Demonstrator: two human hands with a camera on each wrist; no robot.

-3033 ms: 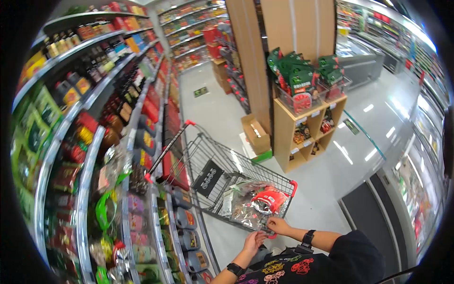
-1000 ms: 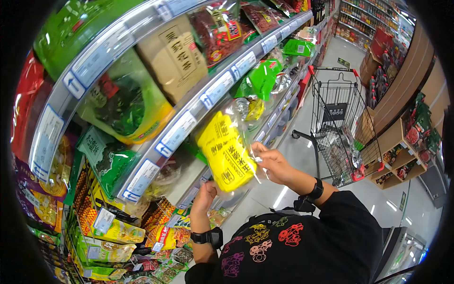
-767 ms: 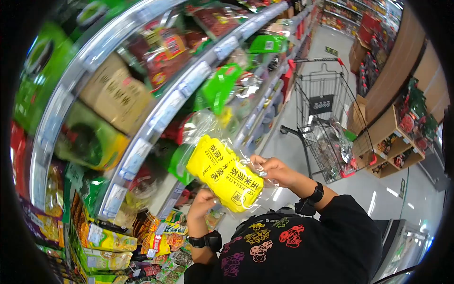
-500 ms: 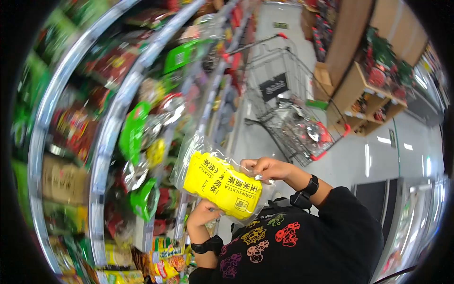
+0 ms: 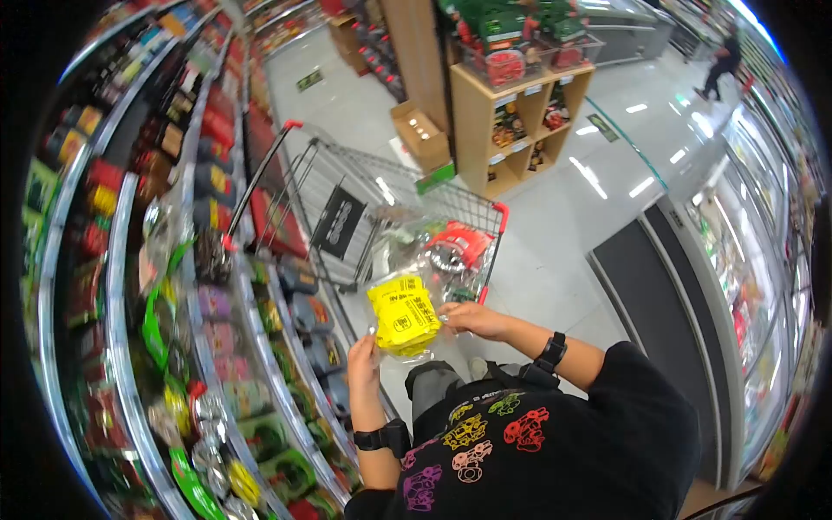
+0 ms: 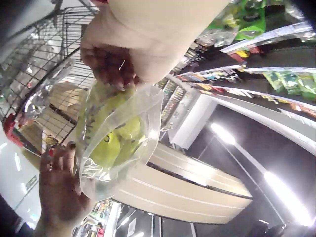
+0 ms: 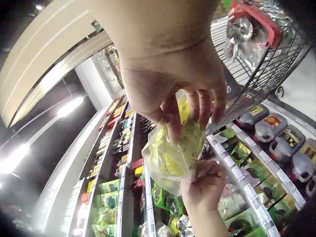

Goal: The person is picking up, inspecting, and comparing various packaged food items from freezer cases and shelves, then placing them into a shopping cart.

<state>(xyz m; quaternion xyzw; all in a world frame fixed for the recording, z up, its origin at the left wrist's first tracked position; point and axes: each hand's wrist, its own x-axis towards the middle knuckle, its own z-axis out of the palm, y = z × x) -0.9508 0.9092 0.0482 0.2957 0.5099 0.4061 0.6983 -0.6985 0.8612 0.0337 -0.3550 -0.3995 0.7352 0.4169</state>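
Observation:
Both hands hold a bag of corn silk tea (image 5: 404,314), yellow packets inside a clear plastic bag, in front of the body. My left hand (image 5: 362,362) pinches its left edge and my right hand (image 5: 473,320) its right edge. In the left wrist view the clear bag (image 6: 148,116) spreads loose past the yellow packets (image 6: 111,133). The right wrist view shows the right thumb and fingers (image 7: 174,121) gripping the bag. Just beyond, in the head view, a shopping cart (image 5: 299,173) carries clear bags and a red package (image 5: 464,245); the tea overlaps its near end.
Packed shelves (image 5: 121,286) run along the left, with grey jugs (image 5: 309,314) low down. A wooden display stand (image 5: 472,121) and an open cardboard box (image 5: 419,143) stand beyond the cart. A freezer case (image 5: 659,321) lines the right. Another person (image 5: 721,65) walks far off.
The head view has swung from the shelf toward the cart. The corn silk tea, absent from the hands three seconds ago, has moved from beside the shelf to the cart's near end.

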